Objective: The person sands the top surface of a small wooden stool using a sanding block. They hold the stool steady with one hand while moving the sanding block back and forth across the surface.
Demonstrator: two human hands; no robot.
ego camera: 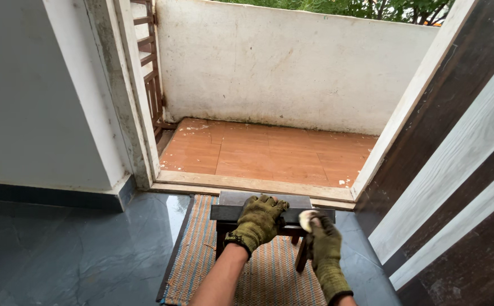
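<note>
Olive knit gloves on both hands. Left hand (260, 220) lies flat over the near edge of a small dark wooden stool (269, 214), fingers spread and draped across the plank, pressing rather than gripping. Right hand (322, 235) is at the stool's right end, fingers curled tight on a pale wad, probably cloth or sponge (306, 217), held against the wood's corner.

Stool stands on a striped woven mat (247, 272), its dark legs showing below the top. Mat lies on glossy dark grey floor tiles (71, 249), just short of a pale door sill (247, 184). Beyond the stool: a balcony of orange-brown tiles (269, 153), speckled white at the edges, closed by a stained white wall (292, 62). Right of the stool, an open dark door (456, 187) with pale bands.

Judgement: rubbing goes best with the left hand bearing down so the stool cannot skid, and short strokes along the grain.
</note>
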